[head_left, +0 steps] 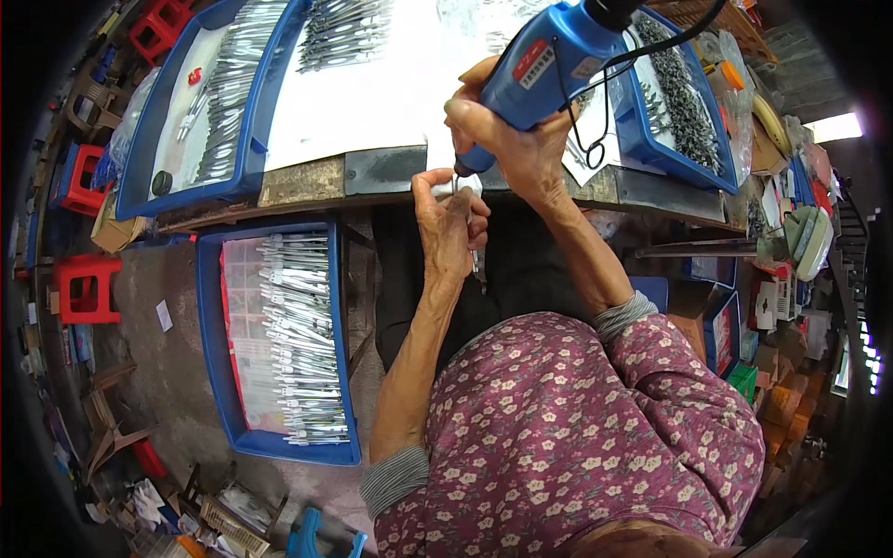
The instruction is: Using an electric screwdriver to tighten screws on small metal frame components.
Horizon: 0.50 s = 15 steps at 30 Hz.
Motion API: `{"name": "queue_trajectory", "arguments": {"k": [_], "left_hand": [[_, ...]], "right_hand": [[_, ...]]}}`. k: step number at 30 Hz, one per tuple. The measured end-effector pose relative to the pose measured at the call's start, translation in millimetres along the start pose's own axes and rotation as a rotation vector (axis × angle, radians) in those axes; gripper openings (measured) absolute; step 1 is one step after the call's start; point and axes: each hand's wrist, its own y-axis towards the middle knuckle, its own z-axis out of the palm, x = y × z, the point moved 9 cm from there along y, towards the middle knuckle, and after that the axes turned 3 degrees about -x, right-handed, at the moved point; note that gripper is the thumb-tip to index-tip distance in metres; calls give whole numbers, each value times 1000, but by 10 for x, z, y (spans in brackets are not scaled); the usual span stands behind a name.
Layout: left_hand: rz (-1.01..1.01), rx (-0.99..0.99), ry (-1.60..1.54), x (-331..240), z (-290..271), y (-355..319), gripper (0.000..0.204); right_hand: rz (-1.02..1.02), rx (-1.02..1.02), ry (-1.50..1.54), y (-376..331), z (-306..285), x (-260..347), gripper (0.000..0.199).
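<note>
My right hand [526, 144] is wrapped round a blue electric screwdriver [549, 70], tilted with its dark tip down at the table's front edge. Just below that tip, my left hand [443, 231] is closed on a slender metal part [478, 270], whose lower end sticks out under the fingers. Something white shows at the left fingertips; I cannot tell whether it is a finger cover or cloth. The fingers hide most of the part and the spot where the tip meets it. A black cable loops down beside the screwdriver.
Blue trays of slim metal pieces stand at the upper left [256, 153] and lower left [352, 409]. A right-hand blue tray [642, 149] holds small dark parts. More metal pieces [344, 33] lie on the white-covered table [391, 102]. Red stools [88, 288] stand at the left.
</note>
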Motion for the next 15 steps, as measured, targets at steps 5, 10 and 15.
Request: {"name": "queue_trajectory", "arguments": {"k": [5,10,15], "left_hand": [[-3,-9,7,0,-9,15,26],[0,-34,27,-60,26,-6,24],[-29,-59,31,-5,0,11,23]], "right_hand": [[39,-9,-3,18,17,-46,10],[102,11,41,-47,45,-88,10],[-159,-15,-284,-74,123,-21,14]]}}
